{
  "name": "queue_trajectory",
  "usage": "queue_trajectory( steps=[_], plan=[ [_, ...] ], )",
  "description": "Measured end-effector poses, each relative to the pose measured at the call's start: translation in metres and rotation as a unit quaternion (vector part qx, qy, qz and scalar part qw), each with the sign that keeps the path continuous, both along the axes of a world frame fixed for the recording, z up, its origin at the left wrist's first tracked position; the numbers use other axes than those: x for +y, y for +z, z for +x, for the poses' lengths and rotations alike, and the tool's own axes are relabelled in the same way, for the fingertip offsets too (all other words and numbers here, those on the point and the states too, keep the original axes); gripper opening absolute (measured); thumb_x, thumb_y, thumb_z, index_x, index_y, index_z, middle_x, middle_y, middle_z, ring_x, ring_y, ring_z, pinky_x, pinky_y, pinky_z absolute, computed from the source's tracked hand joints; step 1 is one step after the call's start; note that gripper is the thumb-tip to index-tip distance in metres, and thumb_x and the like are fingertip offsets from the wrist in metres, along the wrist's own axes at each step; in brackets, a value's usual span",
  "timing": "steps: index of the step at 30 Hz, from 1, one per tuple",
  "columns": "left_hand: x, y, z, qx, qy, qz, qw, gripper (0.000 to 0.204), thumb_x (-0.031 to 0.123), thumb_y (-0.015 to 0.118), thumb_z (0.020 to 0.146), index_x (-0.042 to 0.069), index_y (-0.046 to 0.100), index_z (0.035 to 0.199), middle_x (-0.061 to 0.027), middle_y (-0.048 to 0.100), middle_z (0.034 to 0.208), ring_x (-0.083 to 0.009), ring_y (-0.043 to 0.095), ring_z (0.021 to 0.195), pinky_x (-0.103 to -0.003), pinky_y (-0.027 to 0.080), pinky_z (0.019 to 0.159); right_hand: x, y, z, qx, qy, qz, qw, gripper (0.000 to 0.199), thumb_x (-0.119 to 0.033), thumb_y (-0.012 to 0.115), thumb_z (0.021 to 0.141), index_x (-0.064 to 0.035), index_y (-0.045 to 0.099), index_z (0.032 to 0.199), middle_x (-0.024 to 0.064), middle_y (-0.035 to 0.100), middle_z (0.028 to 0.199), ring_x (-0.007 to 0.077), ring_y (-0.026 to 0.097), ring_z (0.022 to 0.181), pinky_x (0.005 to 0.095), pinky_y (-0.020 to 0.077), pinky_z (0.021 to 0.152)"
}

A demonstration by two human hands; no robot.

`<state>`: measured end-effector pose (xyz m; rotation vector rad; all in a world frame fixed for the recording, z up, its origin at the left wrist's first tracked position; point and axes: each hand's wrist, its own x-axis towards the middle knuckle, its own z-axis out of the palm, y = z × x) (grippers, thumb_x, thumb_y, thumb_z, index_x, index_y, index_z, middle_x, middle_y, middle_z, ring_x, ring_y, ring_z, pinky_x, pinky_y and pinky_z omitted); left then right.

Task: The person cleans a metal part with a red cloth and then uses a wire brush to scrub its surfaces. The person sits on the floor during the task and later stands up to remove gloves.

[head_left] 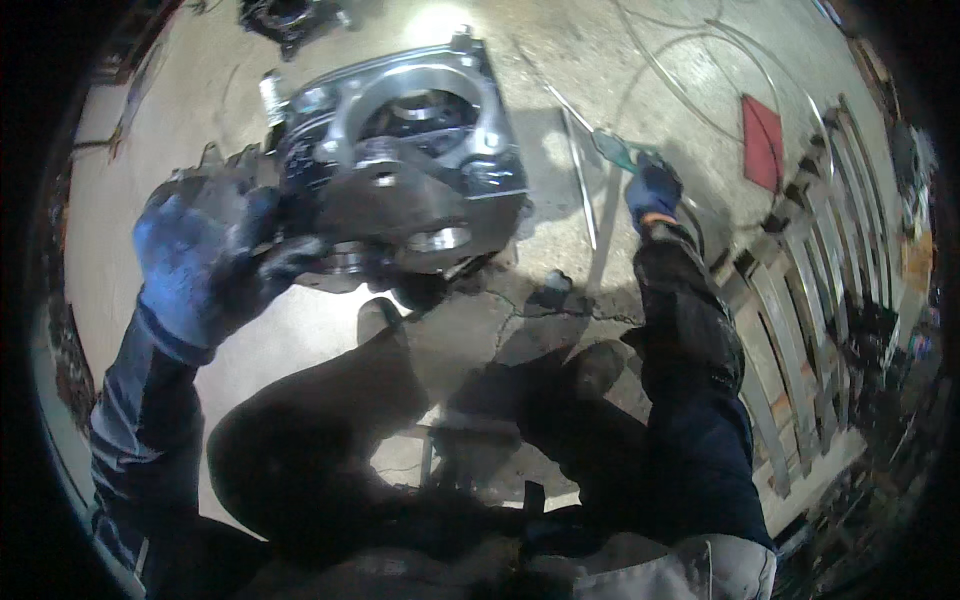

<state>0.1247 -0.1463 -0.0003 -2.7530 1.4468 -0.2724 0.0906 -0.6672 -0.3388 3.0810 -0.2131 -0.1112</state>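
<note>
A large dark metal housing (500, 130) with a round machined bore stands on the floor in front of me. A dark bracket-like part (385, 205) sits across its near side, with machined rings below it. My left hand (200, 255), in a blue glove, grips the housing's left edge, its fingers bent against the metal. A grey toothed-looking part (215, 165) shows just beyond this hand. Out to the right, my gloved right hand (655, 190) is closed round a green-handled tool (612, 150) whose thin metal shaft points away toward the upper left.
Beside the housing a thin metal rod (582, 180) lies on the concrete floor. Farther right are a red flat piece (761, 142), a looping hose (740, 45) and a slatted metal rack (800, 330). Another dark part (285, 20) lies at the far left.
</note>
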Motion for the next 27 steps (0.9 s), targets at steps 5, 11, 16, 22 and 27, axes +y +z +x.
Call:
queue_trajectory(
  steps=[5, 11, 16, 22, 27],
  plan=[
    [0.017, 0.007, -0.010, -0.008, 0.018, 0.031, 0.999, 0.039, 0.052, 0.076, 0.089, 0.013, 0.070, 0.088, -0.0059, 0.060, 0.063, -0.0207, 0.063, 0.057, -0.036, 0.050, 0.053, 0.018, 0.065, -0.006, 0.034, -0.047, 0.068, 0.996, 0.034, -0.021, 0.067, 0.087, -0.0132, 0.072, 0.120, 0.0149, 0.074, 0.110, 0.0375, 0.070, 0.104, 0.0457, 0.0542, 0.093],
    [0.041, 0.043, -0.047, 0.040, 0.065, -0.003, 0.997, 0.042, 0.049, 0.075, 0.088, 0.008, 0.068, 0.088, -0.0151, 0.070, 0.084, -0.0372, 0.070, 0.079, -0.049, 0.054, 0.073, 0.043, 0.284, -0.066, -0.081, -0.075, 0.127, 0.986, 0.055, -0.051, 0.068, 0.093, -0.0119, 0.066, 0.132, 0.0209, 0.075, 0.108, 0.0395, 0.071, 0.101, 0.0458, 0.0538, 0.089],
    [0.034, 0.091, -0.109, 0.001, 0.066, -0.073, 0.995, 0.050, 0.051, 0.070, 0.092, 0.006, 0.069, 0.114, -0.0176, 0.073, 0.099, -0.0385, 0.071, 0.088, -0.048, 0.056, 0.080, 0.101, 0.491, -0.155, -0.114, -0.065, 0.265, 0.955, 0.058, -0.048, 0.076, 0.092, -0.0016, 0.070, 0.126, 0.0094, 0.076, 0.101, 0.0194, 0.069, 0.088, 0.0361, 0.0519, 0.081],
    [-0.062, 0.151, -0.247, 0.591, -0.030, -0.624, 0.510, 0.059, 0.046, 0.056, 0.107, 0.001, 0.053, 0.145, -0.0118, 0.073, 0.106, -0.0174, 0.074, 0.085, -0.028, 0.058, 0.065, 0.221, 0.622, -0.313, -0.061, -0.098, 0.366, 0.923, 0.045, -0.035, 0.076, 0.096, 0.0004, 0.070, 0.122, 0.0003, 0.068, 0.094, 0.0078, 0.055, 0.076, 0.0284, 0.0465, 0.068],
    [-0.073, 0.180, -0.319, 0.680, -0.072, -0.701, 0.202, 0.033, 0.031, 0.061, 0.106, 0.007, 0.058, 0.128, -0.0092, 0.070, 0.096, -0.0142, 0.068, 0.078, -0.028, 0.055, 0.068, 0.281, 0.635, -0.401, -0.041, -0.157, 0.279, 0.947, 0.034, -0.032, 0.075, 0.098, -0.0028, 0.070, 0.115, -0.0048, 0.063, 0.079, 0.0057, 0.053, 0.067, 0.0256, 0.0418, 0.058]
  ],
)
